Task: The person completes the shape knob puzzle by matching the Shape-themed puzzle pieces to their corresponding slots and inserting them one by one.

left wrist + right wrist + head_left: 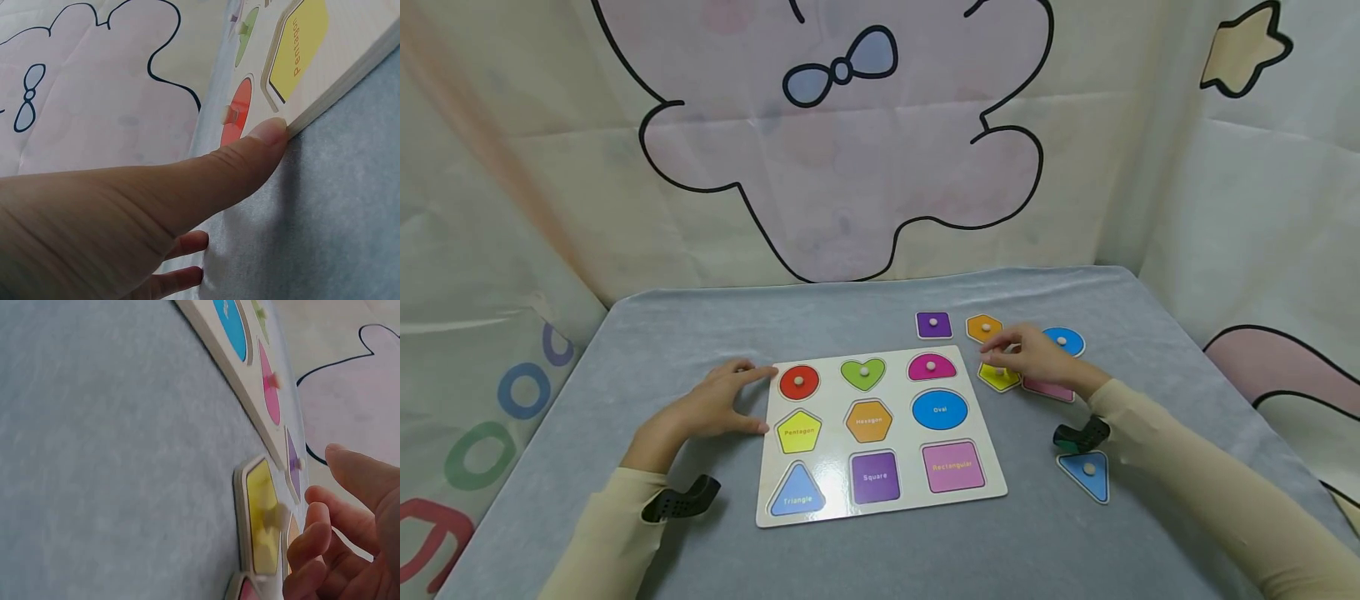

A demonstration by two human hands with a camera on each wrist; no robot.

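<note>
A white shape-puzzle board (pixel 837 479) lies on the cloth-covered table. Its red circle (pixel 799 382), green heart (pixel 863 376) and pink half-circle (pixel 931 367) recesses hold knobbed pieces. At the board's left edge is my left hand (pixel 718 406), its thumb (pixel 270 132) on the rim and its index finger at the upper left corner. Over the yellow pentagon piece (pixel 997 379) hovers my right hand (pixel 1037 357); in the right wrist view its thumb and bent fingers are apart, with nothing between them, just beside the piece's knob (pixel 279 517).
Around the right hand lie a purple square piece (pixel 934 326), an orange hexagon piece (pixel 983 327), a blue oval piece (pixel 1066 340) and a pink piece (pixel 1049 390). A blue triangle piece (pixel 1086 476) lies nearer, by the right wrist. Printed curtains enclose the table.
</note>
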